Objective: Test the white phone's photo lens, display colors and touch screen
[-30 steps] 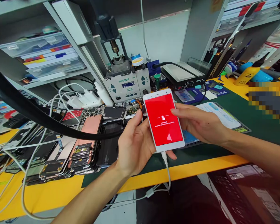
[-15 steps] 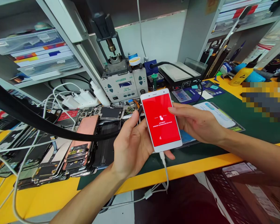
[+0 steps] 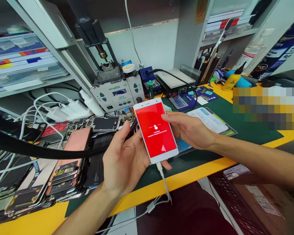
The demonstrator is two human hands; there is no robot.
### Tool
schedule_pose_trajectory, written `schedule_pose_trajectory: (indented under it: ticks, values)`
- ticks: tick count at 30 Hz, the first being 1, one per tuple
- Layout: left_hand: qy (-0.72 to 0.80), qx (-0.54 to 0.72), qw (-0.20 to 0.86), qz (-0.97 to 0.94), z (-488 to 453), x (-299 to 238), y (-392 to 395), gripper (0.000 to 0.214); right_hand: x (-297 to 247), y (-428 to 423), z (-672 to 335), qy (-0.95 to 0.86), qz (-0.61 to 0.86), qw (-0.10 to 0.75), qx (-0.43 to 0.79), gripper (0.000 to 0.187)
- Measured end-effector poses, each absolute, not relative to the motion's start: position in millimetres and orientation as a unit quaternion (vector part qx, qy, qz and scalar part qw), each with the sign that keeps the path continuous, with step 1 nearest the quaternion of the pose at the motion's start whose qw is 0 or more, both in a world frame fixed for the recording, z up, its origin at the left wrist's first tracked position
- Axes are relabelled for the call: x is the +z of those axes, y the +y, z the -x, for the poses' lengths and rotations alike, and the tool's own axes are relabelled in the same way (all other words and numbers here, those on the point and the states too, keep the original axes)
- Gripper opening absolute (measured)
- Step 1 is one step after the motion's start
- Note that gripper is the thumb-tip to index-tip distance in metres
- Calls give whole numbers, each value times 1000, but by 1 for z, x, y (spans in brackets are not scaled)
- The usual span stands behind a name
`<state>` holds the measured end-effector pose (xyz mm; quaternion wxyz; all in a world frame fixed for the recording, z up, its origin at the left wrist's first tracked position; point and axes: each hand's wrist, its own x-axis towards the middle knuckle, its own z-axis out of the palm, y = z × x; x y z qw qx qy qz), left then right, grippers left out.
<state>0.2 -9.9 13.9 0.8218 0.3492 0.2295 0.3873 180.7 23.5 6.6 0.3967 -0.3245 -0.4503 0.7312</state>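
A white smartphone [image 3: 155,130] with a red screen and a small white hand icon is held above the green mat, tilted a little to the left. My left hand [image 3: 126,160] cradles it from behind and below; its thumb stands off the left edge, and some fingers are hidden behind the phone. My right hand [image 3: 192,129] grips the right edge, with the thumb over the edge of the screen and the other fingers behind. A white cable [image 3: 161,171] runs from the phone's lower end down past the table's edge.
Stacked phone parts [image 3: 71,153] lie at the left under a thick black hose [image 3: 39,148]. Behind stand a soldering and hot-air station [image 3: 119,93], a power strip [image 3: 73,109] and a flat black-fronted device [image 3: 177,85]. A yellow bottle [image 3: 231,81] is at the right.
The camera has turned slightly to the right, so the bench, hands and phone sit further left in the picture. The grip and the red screen look the same.
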Motion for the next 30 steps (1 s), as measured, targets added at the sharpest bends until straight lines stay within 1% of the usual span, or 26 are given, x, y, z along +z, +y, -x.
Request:
schedule_pose_trajectory:
  ticks: [6, 10, 13, 16, 22, 25, 30]
  values:
    - [215, 387, 829, -342, -1, 13, -10, 69, 5, 23, -179, -450, 326, 393, 733, 20]
    - [215, 397, 828, -331, -2, 10, -11, 68, 6, 22, -175, -479, 341, 396, 706, 18]
    - [212, 404, 831, -319, -2, 9, -11, 64, 8, 21, -176, -531, 359, 367, 674, 24]
    - [207, 404, 834, -313, -1, 9, -10, 63, 11, 20, -177, -556, 349, 349, 669, 33]
    - [215, 399, 837, -308, -1, 7, -8, 61, 10, 20, -179, -515, 325, 359, 707, 45]
    - [221, 398, 835, -308, -2, 7, -6, 60, 9, 21, -178, -500, 327, 366, 714, 46]
    - [215, 399, 837, -308, 0, 5, -5, 58, 7, 23, -178, -492, 305, 370, 726, 43]
